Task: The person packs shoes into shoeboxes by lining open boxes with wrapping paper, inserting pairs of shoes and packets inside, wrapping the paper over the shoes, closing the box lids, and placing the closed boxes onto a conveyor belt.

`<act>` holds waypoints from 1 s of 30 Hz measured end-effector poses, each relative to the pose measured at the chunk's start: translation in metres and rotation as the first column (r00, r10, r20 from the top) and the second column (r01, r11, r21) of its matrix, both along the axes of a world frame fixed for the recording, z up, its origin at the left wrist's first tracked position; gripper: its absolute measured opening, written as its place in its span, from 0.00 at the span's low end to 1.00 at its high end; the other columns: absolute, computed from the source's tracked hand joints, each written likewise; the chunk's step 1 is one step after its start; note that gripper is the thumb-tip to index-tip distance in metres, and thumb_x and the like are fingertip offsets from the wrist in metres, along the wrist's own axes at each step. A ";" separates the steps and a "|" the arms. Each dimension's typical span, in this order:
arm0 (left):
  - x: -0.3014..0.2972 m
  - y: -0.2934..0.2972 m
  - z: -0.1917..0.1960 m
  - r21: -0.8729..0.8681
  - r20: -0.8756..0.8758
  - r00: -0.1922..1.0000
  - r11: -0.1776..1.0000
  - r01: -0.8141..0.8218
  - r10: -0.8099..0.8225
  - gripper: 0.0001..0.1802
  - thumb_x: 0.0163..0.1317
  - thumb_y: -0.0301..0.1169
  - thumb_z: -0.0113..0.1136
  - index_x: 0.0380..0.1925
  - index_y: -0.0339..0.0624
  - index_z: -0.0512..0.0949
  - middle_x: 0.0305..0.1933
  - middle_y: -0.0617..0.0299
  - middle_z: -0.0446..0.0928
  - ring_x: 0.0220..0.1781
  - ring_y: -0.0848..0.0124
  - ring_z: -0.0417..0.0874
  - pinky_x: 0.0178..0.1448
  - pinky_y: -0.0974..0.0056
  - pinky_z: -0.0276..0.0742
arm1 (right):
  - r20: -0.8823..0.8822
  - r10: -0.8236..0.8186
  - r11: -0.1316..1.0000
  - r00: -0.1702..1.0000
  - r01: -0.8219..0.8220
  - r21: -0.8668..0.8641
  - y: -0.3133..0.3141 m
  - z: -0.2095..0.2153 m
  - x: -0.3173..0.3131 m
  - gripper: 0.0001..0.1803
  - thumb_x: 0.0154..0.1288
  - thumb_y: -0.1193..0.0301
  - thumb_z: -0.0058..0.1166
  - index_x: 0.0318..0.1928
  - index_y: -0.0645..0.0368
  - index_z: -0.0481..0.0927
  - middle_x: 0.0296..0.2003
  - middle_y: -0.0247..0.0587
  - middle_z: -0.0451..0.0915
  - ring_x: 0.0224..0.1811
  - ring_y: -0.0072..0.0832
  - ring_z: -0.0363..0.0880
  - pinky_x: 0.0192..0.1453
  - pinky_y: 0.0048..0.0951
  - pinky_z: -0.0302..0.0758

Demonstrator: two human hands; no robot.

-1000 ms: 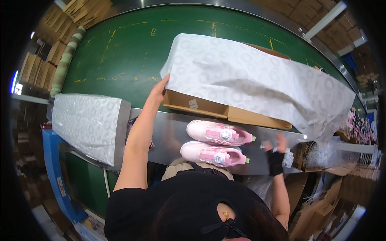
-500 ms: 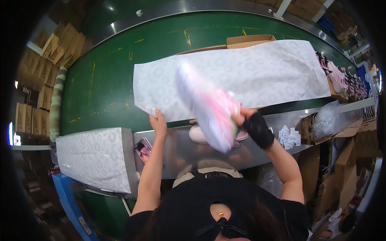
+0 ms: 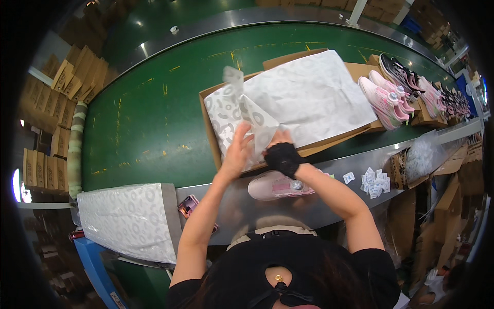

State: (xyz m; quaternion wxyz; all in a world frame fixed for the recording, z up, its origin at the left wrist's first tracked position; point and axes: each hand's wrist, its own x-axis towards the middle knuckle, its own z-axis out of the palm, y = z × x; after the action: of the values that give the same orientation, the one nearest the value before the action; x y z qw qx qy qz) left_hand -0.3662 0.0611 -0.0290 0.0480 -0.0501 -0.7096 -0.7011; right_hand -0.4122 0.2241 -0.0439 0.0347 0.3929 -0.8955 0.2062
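Note:
White patterned tissue paper (image 3: 324, 98) lies in and over an open brown cardboard shoebox (image 3: 210, 135) on the green belt. A thin flap of it stands up, folded and blurred, by my hands. My left hand (image 3: 237, 154) is at the flap, its smeared fingers looking apart. Beside it, my right hand (image 3: 283, 154), in a black fingerless glove, reaches down at the paper's near edge; its fingertips are partly hidden. One pink sneaker (image 3: 267, 186) lies on the metal ledge below my right forearm. The shoe held earlier is out of sight.
A plastic-covered stack of patterned paper (image 3: 126, 219) stands at left, beside a small pink picture card (image 3: 188, 205). White sachets (image 3: 375, 182) lie on the ledge at right. Pink sneakers (image 3: 383, 100) and black ones line the belt at far right. Cardboard boxes (image 3: 43, 170) are stacked far left.
The pink sneaker has left my right hand and no longer shows. My hands have come together over the shoebox. The paper's left part has folded inward, baring the box rim and shoes at right.

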 end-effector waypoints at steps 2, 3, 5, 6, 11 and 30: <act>-0.016 -0.012 -0.002 0.241 0.139 0.989 0.967 -0.082 0.049 0.38 0.60 0.55 0.39 0.61 0.41 0.47 0.59 0.50 0.60 0.58 0.61 0.66 0.56 0.57 0.63 | -0.227 -0.192 0.971 0.955 0.219 0.100 0.028 0.016 -0.006 0.21 0.47 0.65 0.52 0.44 0.57 0.71 0.48 0.51 0.66 0.53 0.41 0.63 0.50 0.57 0.56; -0.024 -0.012 -0.003 0.084 0.128 0.972 0.975 -0.207 0.196 0.37 0.54 0.52 0.50 0.58 0.41 0.57 0.59 0.48 0.59 0.58 0.59 0.65 0.57 0.55 0.61 | -0.056 -0.275 0.934 0.960 0.281 0.222 0.046 0.026 -0.011 0.21 0.47 0.64 0.53 0.43 0.57 0.71 0.49 0.50 0.66 0.54 0.39 0.62 0.50 0.58 0.55; -0.039 -0.019 -0.039 -0.694 -0.193 0.959 0.662 -0.283 0.208 0.34 0.50 0.50 0.54 0.54 0.41 0.65 0.58 0.45 0.60 0.61 0.56 0.61 0.61 0.48 0.52 | -0.070 -0.245 0.953 0.967 0.253 0.166 0.080 0.009 -0.011 0.19 0.48 0.61 0.53 0.40 0.58 0.73 0.47 0.48 0.68 0.52 0.39 0.65 0.49 0.49 0.60; -0.040 -0.010 -0.040 -0.689 -0.189 0.959 0.667 -0.283 0.211 0.34 0.50 0.50 0.54 0.54 0.41 0.65 0.58 0.45 0.60 0.61 0.56 0.61 0.61 0.48 0.52 | -0.101 -0.109 0.972 0.989 0.127 0.197 0.100 0.005 -0.008 0.15 0.48 0.63 0.53 0.36 0.58 0.74 0.45 0.47 0.70 0.50 0.38 0.67 0.47 0.45 0.60; -0.033 -0.009 -0.068 -1.000 0.030 0.999 -0.002 0.030 0.027 0.32 0.44 0.49 0.59 0.50 0.48 0.70 0.61 0.47 0.57 0.65 0.52 0.50 0.58 0.33 0.42 | -0.232 -0.169 0.963 0.958 0.110 -0.247 0.102 0.047 0.042 0.11 0.41 0.70 0.60 0.27 0.58 0.73 0.33 0.42 0.73 0.42 0.37 0.70 0.43 0.34 0.62; 0.065 0.012 0.035 -0.331 -0.026 0.993 0.937 -0.116 0.114 0.36 0.30 0.36 0.73 0.43 0.35 0.69 0.37 0.54 0.74 0.41 0.61 0.75 0.46 0.61 0.69 | -0.470 0.134 0.939 0.873 -0.263 -0.221 0.027 0.152 0.053 0.09 0.37 0.72 0.58 0.23 0.56 0.73 0.28 0.35 0.75 0.40 0.29 0.72 0.50 0.54 0.55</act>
State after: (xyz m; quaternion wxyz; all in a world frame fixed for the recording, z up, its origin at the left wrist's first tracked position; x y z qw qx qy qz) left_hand -0.3011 0.0733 0.0057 0.0818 -0.0182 -0.8190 -0.5677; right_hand -0.3594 0.2508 0.1082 0.2729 0.5117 -0.7797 0.2362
